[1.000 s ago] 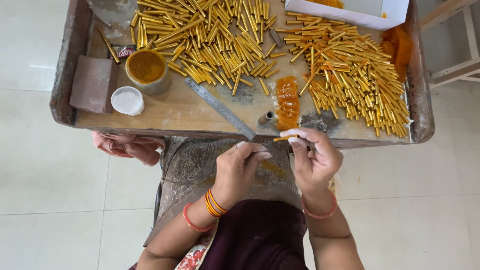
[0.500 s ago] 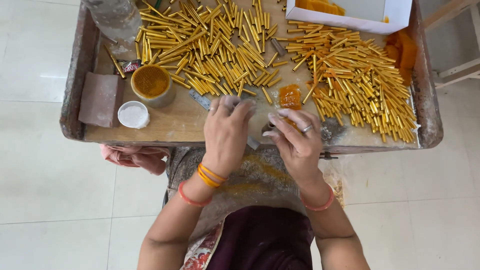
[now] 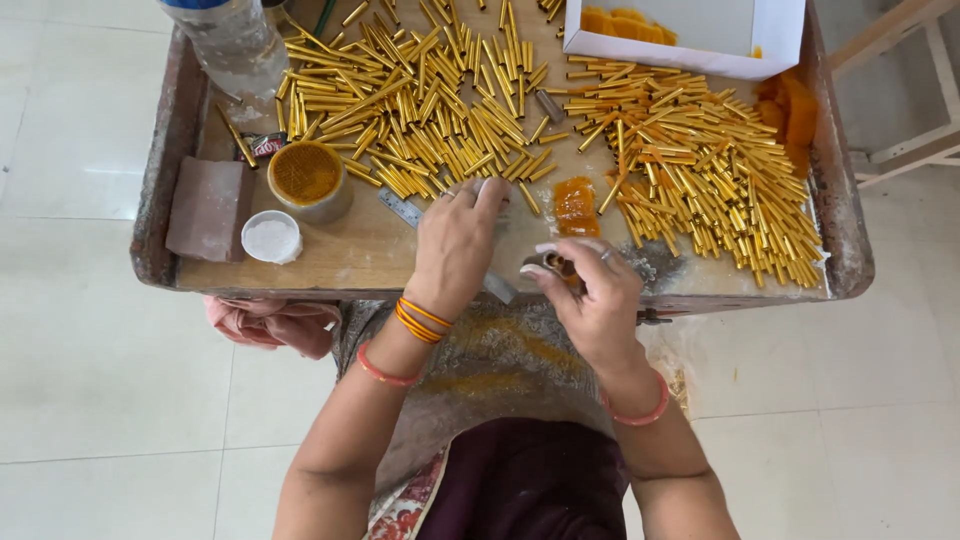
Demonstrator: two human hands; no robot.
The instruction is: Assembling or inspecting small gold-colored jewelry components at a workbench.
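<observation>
Pick-up step: left hand (image 3: 455, 240), fingers curled, reaches gold tubes (image 3: 420, 110) at 12 o'clock; right hand (image 3: 590, 290) pinches a small brown piece (image 3: 556, 265); next, a single-tube pinch seems needed.

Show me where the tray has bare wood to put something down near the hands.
Bare wood lies along the near edge of the tray, between the white lid and the left hand, under the orange-filled cup. Crowded: gold tubes cover the middle, far side and right; the right hand fills the near rim.
</observation>
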